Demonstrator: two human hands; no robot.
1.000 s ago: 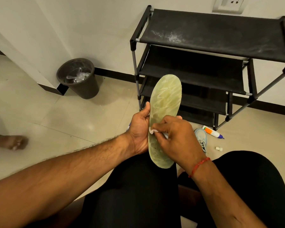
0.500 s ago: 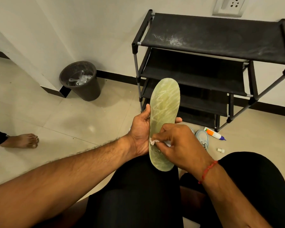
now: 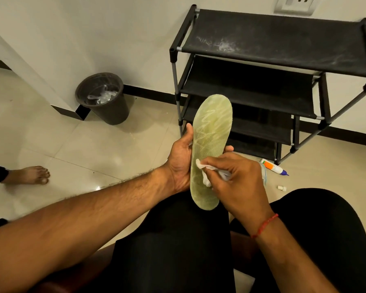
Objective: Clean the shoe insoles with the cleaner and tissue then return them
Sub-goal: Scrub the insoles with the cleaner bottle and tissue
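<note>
So the pale green foam insole (image 3: 211, 132), long and rounded with a fine mesh texture and faint zigzag marks, stood toe-up over the person's black-trousered thigh. The left hand (image 3: 181, 157) gripped it from behind, thumb laid along its left edge and a fingertip poking out on the right. The right hand (image 3: 241, 180) pinched a crumpled white tissue (image 3: 201, 166) against the insole's lower half.

Behind stood a black fabric-and-metal-tube shoe rack (image 3: 273, 39), its top shelf dusty, with a round dark plastic bin (image 3: 106, 102) to the left. A white and orange cleaner tube (image 3: 272, 166) lay on the glossy tile floor by the rack.

Versus 0.5 s earlier, more tissue showed, with a loose tail draped down the insole.
</note>
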